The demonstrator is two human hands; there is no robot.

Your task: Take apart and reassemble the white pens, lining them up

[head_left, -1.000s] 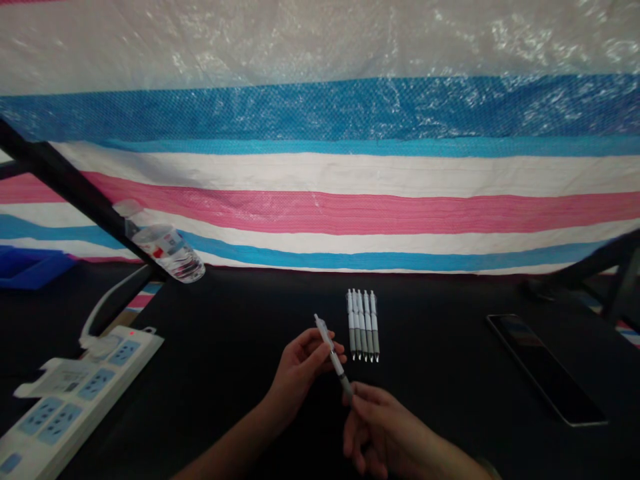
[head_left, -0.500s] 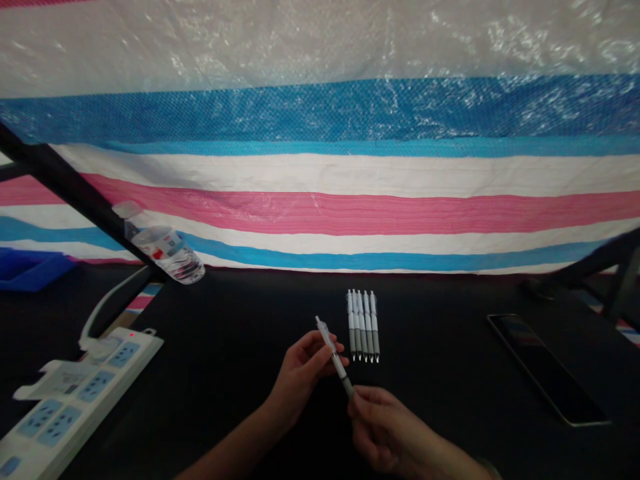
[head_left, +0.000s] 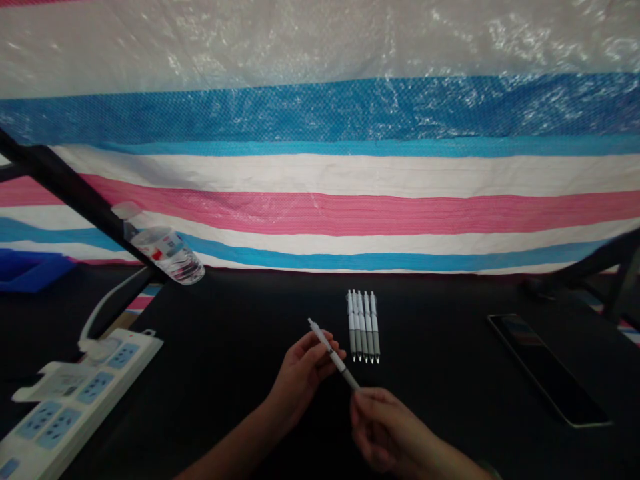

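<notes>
Between my two hands a white and grey click pen (head_left: 338, 362) is held at a slant, its button end up and to the left. My left hand (head_left: 301, 373) grips the upper barrel between thumb and fingers. The lower grey end is pinched by my right hand (head_left: 383, 420), whose fingers hide the tip. Just beyond my hands, several matching pens (head_left: 363, 325) lie side by side in a neat row on the black table (head_left: 430, 333), tips toward me.
A white power strip (head_left: 90, 393) with a plugged-in cable lies at the left. Behind it stands a water bottle (head_left: 173, 253) by a black frame bar. A phone (head_left: 547, 370) rests at the right, and a blue tray (head_left: 35, 270) sits far left. Striped sheeting (head_left: 320, 213) hangs behind.
The held pen has tilted further to the left at its button end. Both hands keep nearly the same place, and the row of pens has not moved.
</notes>
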